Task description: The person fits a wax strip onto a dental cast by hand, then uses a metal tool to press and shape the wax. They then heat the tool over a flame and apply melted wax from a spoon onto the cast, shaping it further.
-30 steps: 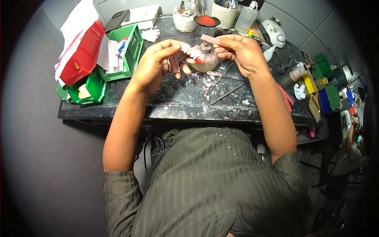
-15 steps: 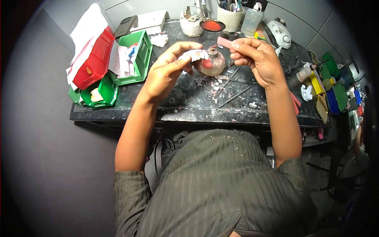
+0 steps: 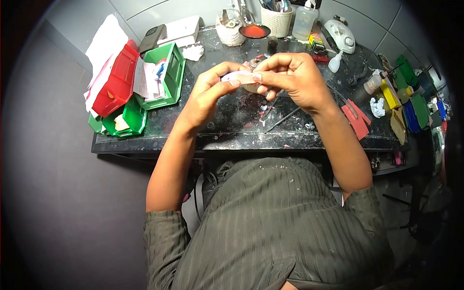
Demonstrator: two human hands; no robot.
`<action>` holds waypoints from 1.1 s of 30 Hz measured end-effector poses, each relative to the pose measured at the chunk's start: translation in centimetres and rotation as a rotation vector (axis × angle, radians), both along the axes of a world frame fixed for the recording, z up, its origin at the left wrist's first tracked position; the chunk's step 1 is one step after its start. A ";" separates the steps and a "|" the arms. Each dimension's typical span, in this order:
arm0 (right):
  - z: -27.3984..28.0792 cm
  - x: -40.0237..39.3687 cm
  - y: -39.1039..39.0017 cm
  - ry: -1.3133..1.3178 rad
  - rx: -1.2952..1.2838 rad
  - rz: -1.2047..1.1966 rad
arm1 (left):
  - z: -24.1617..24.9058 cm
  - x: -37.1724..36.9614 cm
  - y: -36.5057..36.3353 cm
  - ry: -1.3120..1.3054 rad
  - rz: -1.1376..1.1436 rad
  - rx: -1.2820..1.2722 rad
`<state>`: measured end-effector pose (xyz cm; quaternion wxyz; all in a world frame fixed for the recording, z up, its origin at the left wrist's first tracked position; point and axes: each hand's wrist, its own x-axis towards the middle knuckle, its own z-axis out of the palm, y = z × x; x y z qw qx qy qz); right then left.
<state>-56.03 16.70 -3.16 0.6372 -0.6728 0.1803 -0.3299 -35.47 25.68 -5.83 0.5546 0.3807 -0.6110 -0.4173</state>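
My left hand [image 3: 208, 94] pinches a small pinkish-white dental piece [image 3: 238, 76] between thumb and fingers above the dark bench [image 3: 227, 126]. My right hand [image 3: 292, 79] has closed in on the same piece from the right, fingertips touching it; the pink wax strip it held earlier is hidden. Both hands cover the round glass spirit lamp [image 3: 252, 87], of which only a sliver shows. Wax scraps [image 3: 261, 110] and thin metal tools [image 3: 282, 118] lie on the bench just below my hands.
Red bin [image 3: 113, 79] and green bins [image 3: 162, 72] with papers stand at the left. At the back are a plaster bowl [image 3: 228, 30], a red dish [image 3: 254, 31], a tool cup [image 3: 276, 19] and a bottle [image 3: 304, 21]. Red wax sheets [image 3: 356, 118] and coloured bins [image 3: 406, 106] sit at the right.
My right hand moved left and down from beside the lamp to meet my left hand. Both hands now hold the dental piece together in front of the lamp.
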 end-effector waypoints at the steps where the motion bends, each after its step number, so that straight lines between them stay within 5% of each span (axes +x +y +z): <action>1: 0.0 0.1 0.0 -0.002 -0.010 0.003 | 0.0 0.0 0.0 0.016 0.001 0.004; 23: -1.3 1.0 0.3 -0.027 -0.008 0.004 | -0.5 -0.4 0.2 -0.161 0.136 -0.153; 29: -1.8 1.1 0.1 -0.026 -0.039 -0.025 | -1.1 0.1 -1.0 0.113 0.015 -0.041; 32: -1.4 1.1 0.9 -0.100 -0.832 -0.259 | -0.7 0.2 -1.1 0.330 -0.049 0.114; 33: -1.4 1.1 1.1 -0.116 -0.885 -0.232 | -0.6 0.2 -1.2 0.329 -0.048 0.110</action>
